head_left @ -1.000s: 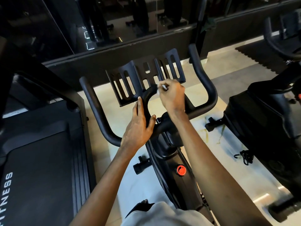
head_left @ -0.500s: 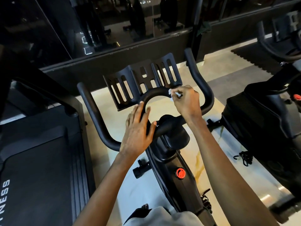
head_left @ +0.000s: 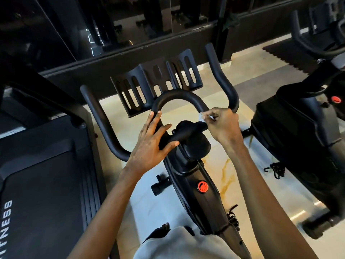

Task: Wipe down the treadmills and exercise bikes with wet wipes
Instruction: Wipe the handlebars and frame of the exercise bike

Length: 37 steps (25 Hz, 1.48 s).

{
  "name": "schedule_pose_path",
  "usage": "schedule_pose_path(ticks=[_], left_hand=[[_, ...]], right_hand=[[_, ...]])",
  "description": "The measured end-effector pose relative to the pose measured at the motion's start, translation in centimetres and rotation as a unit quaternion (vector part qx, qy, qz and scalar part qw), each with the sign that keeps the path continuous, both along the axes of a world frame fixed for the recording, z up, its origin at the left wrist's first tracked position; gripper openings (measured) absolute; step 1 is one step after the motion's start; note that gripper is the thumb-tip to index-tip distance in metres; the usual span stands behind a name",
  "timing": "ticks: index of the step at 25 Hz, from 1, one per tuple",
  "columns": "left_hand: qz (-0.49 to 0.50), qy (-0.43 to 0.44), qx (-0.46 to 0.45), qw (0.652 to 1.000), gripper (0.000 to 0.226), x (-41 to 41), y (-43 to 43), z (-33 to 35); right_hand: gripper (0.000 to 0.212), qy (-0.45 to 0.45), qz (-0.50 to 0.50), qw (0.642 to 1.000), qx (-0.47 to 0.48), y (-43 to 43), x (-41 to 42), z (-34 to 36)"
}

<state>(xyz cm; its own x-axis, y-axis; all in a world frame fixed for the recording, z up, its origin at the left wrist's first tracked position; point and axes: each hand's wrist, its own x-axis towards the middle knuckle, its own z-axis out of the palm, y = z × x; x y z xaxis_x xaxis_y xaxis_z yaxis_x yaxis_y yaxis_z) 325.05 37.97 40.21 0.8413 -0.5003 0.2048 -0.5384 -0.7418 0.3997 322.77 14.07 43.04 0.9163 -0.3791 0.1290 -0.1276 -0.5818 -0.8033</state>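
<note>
**Wiping the middle loop of an exercise bike's handlebar**

A treadmill fills the lower left. At centre the left hand lies nearly flat, fingers straight and spread, bracing the left leg of the handlebar loop. Just right of it, the curled fingers of the right hand pinch a small white wipe against the loop's right foot. The right horn probably comes next and will need wrapped, firm contact. The floor is pale and glossy, a second bike stands at right, and a dark mirror wall runs along the top.

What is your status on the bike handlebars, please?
Right hand pinching wet wipe on handlebar loop. Left hand flat on same loop. Nothing blocking.
</note>
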Motion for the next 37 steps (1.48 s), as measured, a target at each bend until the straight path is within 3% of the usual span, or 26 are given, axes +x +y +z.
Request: schedule_pose_path(ticks=[3,7,11,14,18,20,23,27,32,37], left_hand=[[0.002,0.007,-0.016,1.0,0.066,-0.1,-0.2,0.1],[0.009,0.002,-0.02,1.0,0.061,-0.1,-0.3,-0.1],[0.009,0.0,-0.029,1.0,0.063,-0.1,-0.4,0.0],[0.013,0.015,-0.042,0.999,0.077,-0.1,-0.2,0.1],[0.041,0.09,-0.059,0.993,0.112,-0.4,-0.2,0.5],[0.053,0.121,-0.05,0.99,0.118,-0.5,-0.3,0.9],[0.067,0.119,-0.051,0.989,0.116,-0.9,-0.3,0.9],[0.07,0.101,-0.035,0.992,0.114,-1.5,0.0,0.8],[0.058,0.136,-0.019,0.989,0.114,-1.2,1.0,0.9],[0.012,0.193,-0.043,0.98,0.114,-0.6,2.1,0.6]], right_hand=[[0.013,0.008,0.057,0.998,-0.003,1.2,-0.6,-0.1],[0.01,-0.021,-0.012,0.999,-0.041,-0.3,-1.5,-0.9],[0.01,-0.02,0.004,0.999,-0.045,0.2,-2.4,-1.4],[0.01,-0.029,0.014,0.999,-0.035,2.3,-2.7,-0.7],[0.016,-0.049,0.085,0.995,-0.032,4.5,-3.4,-1.0],[0.014,-0.052,0.031,0.998,-0.013,2.3,-2.9,-0.9],[0.012,-0.038,-0.042,0.998,-0.021,0.7,-2.3,-0.6],[0.016,-0.037,0.078,0.994,-0.062,4.2,-2.9,-0.5],[0.017,0.017,0.032,0.996,-0.085,1.3,0.3,1.2],[0.015,0.091,0.091,0.981,-0.145,3.3,3.0,1.5]])
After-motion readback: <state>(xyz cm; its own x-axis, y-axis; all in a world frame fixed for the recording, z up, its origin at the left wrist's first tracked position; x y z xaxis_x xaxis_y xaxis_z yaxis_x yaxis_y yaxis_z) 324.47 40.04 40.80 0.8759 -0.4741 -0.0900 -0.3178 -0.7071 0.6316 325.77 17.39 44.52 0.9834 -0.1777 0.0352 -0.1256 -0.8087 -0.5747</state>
